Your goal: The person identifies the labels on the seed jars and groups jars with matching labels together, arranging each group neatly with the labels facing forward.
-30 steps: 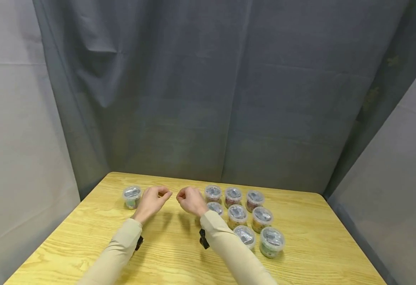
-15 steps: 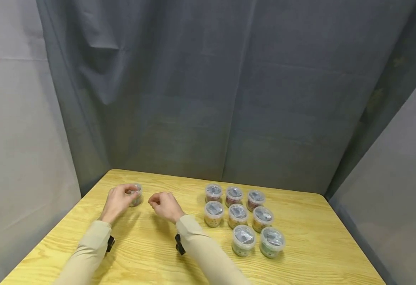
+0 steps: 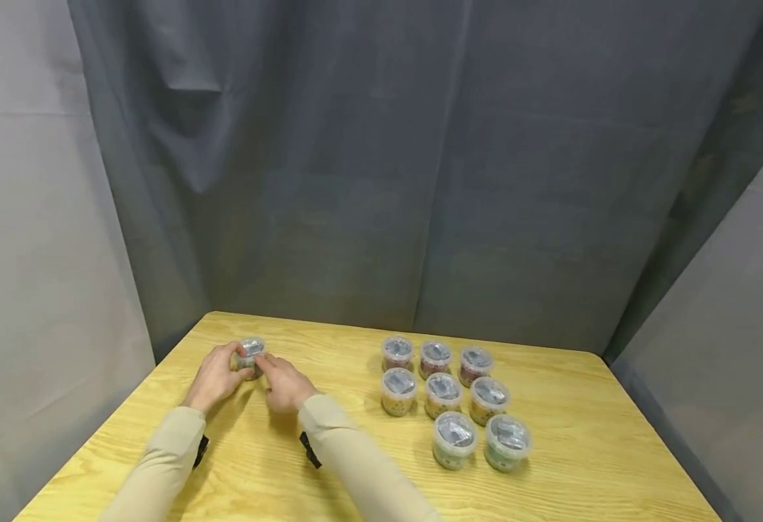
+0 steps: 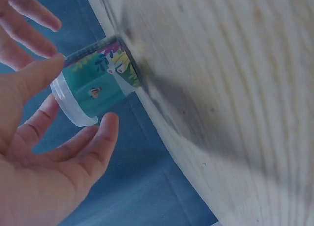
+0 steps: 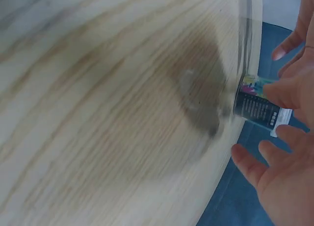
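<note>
Small tub (image 3: 251, 350) grasped between left hand (image 3: 215, 377) and right hand (image 3: 285, 386); eight tubs (image 3: 450, 395) grouped well right of both.

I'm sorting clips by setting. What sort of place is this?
Probably a curtained recording booth: grey fabric drapes enclose a bare wooden table holding only small lidded plastic tubs, with both hands at one tub.
</note>
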### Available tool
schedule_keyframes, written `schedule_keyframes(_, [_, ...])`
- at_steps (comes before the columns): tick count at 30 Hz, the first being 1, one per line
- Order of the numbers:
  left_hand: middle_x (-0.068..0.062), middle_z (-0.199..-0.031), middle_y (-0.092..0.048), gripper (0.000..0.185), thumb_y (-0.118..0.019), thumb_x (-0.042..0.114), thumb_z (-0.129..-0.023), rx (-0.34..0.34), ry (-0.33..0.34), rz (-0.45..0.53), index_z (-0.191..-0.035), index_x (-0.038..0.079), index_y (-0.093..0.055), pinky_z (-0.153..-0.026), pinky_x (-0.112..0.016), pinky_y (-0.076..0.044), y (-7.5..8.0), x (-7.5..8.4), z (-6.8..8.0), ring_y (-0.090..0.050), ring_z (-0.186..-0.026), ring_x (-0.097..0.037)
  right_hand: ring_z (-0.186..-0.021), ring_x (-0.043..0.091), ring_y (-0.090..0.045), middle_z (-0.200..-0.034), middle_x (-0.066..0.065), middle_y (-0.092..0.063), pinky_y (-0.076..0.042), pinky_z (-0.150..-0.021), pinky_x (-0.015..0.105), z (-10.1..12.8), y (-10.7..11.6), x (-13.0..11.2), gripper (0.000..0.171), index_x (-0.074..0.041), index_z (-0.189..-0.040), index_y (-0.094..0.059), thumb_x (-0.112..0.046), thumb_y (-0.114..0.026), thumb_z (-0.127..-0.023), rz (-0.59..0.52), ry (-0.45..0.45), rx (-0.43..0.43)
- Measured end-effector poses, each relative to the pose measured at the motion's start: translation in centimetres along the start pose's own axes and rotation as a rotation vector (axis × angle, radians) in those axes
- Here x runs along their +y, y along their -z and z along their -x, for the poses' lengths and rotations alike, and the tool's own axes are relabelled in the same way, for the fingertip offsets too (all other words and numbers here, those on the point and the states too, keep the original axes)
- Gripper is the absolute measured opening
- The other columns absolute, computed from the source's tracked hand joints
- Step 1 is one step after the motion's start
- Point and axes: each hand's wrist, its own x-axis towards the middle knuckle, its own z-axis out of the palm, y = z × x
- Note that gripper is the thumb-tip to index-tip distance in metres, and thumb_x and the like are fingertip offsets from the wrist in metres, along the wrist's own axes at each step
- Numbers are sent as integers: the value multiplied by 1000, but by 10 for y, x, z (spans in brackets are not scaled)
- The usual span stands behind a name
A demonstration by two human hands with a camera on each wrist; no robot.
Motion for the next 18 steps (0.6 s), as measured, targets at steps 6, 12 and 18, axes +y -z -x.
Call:
schedule_keyframes(6, [-18, -98, -65, 22, -76, 15, -85, 3, 11, -23, -92, 5, -58, -64, -37, -42, 1, 1, -2, -54, -80, -27, -141, 19, -41, -159, 3, -33, -40, -113, 32, 3, 0, -2, 75, -25, -154, -30, -4, -61, -89, -49, -4, -7])
schedule_keyframes(12, [-17, -96, -66, 19, -76, 14, -85, 12, 28, -10, -89, 7, -59, -57, -30, -36, 0, 6, 1, -50, -68, -22, -139, 18, -43, -155, 1, -39, -43, -111, 32, 6, 1, -2, 61, -23, -150, -39, -10, -59, -94, -93, -25, 11])
schedule_keyframes(18, [-13, -90, -66, 17, -75, 14, -86, 36, -18, 15, -89, 7, -60, -53, -27, -37, -3, 17, 4, -47, -62, -17, -131, 18, -51, -145, 1, -51, -47, -107, 31, 14, 3, 1, 54, -17, -143, -48, -3, -58, -92, -147, -46, 158])
